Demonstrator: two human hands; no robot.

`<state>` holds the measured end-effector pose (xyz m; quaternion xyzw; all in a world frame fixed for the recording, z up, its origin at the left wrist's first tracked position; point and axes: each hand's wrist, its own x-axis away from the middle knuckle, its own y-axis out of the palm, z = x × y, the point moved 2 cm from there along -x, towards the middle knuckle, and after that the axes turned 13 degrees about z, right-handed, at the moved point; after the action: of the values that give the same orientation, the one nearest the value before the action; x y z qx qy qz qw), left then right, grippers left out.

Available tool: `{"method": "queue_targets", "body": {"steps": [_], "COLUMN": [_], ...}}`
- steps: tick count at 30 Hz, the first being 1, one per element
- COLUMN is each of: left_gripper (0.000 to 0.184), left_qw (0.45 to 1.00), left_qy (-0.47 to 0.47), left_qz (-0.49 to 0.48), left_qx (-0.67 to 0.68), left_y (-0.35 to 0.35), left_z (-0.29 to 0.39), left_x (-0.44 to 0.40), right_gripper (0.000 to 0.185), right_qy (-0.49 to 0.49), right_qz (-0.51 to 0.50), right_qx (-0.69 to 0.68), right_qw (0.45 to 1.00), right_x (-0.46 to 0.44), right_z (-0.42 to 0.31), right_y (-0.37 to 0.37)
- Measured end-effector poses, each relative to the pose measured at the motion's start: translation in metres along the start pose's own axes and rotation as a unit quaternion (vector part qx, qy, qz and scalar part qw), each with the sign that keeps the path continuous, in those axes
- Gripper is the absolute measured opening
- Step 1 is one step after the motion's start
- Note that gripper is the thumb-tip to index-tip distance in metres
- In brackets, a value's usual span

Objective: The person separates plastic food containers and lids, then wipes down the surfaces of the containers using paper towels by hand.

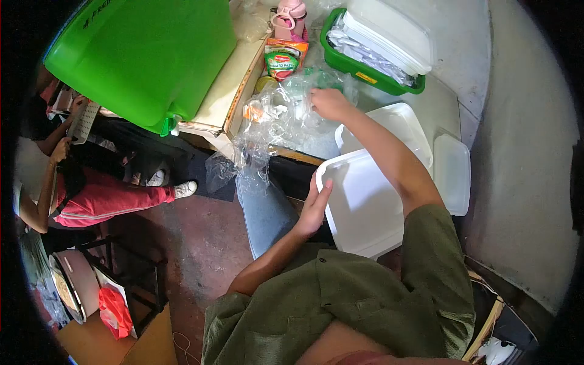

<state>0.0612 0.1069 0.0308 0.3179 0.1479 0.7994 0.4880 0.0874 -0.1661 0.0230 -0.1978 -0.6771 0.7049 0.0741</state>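
My left hand (314,210) grips the left rim of a white plastic container (364,204), thumb inside and fingers outside. The container is tilted in front of my body, and its visible inside is bare. My right hand (332,104) reaches across it to a heap of clear plastic bags (274,118) on the table. Its fingers are curled closed at the edge of the bags, seemingly pinching the film; the fingertips are partly hidden. Under my right forearm lies a second white container (404,121), and a translucent lid (451,175) is to its right.
A green basin (377,82) holds white wrapped pieces and lidded tubs (389,36). A tomato paste pouch (283,61) and pink bottle (289,21) stand behind the bags. A large green bin (146,55) is at upper left. Another person in red trousers (115,194) is at left.
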Motion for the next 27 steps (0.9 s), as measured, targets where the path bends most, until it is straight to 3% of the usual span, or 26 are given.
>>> {"method": "queue_targets", "body": {"steps": [5,10,14,16,20,22,23,25,27], "left_gripper": [0.057,0.058,0.058,0.058,0.057,0.057,0.056,0.055,0.054], "left_qw": [1.000,1.000,1.000,1.000,1.000,0.999,1.000,1.000,1.000], "left_qy": [0.002,-0.006,-0.017,-0.017,-0.021,-0.022,-0.011,0.001,-0.012], "left_qz": [-0.011,-0.008,0.005,0.003,-0.007,-0.005,-0.006,-0.011,-0.006], "left_qx": [0.006,0.015,0.007,0.012,0.020,0.024,0.020,0.013,0.027], "left_y": [-0.006,-0.008,-0.009,-0.011,-0.012,-0.011,-0.011,-0.010,-0.010], "left_z": [-0.007,-0.008,-0.008,-0.012,-0.013,-0.013,-0.013,-0.011,-0.009], "left_x": [-0.003,-0.003,-0.003,-0.004,-0.006,-0.006,-0.006,-0.006,-0.004], "right_gripper": [0.015,0.010,0.008,0.007,0.007,0.012,0.012,0.017,0.016], "right_qy": [0.013,0.008,-0.002,-0.038,-0.038,0.096,0.096,0.131,0.160], "right_qz": [-0.034,0.033,0.025,0.134,0.143,0.048,0.048,-0.057,-0.046], "right_qx": [0.049,0.066,0.061,-0.042,-0.080,-0.148,-0.148,-0.231,-0.275], "right_qw": [0.998,0.997,0.998,0.989,0.986,0.983,0.983,0.962,0.947], "right_x": [-0.003,0.001,0.001,0.006,0.015,0.017,0.019,0.020,0.019], "right_z": [0.002,0.004,0.011,0.008,0.012,0.018,0.019,0.020,0.023], "right_y": [0.013,0.018,0.009,-0.015,-0.029,-0.033,-0.038,-0.056,-0.084]}}
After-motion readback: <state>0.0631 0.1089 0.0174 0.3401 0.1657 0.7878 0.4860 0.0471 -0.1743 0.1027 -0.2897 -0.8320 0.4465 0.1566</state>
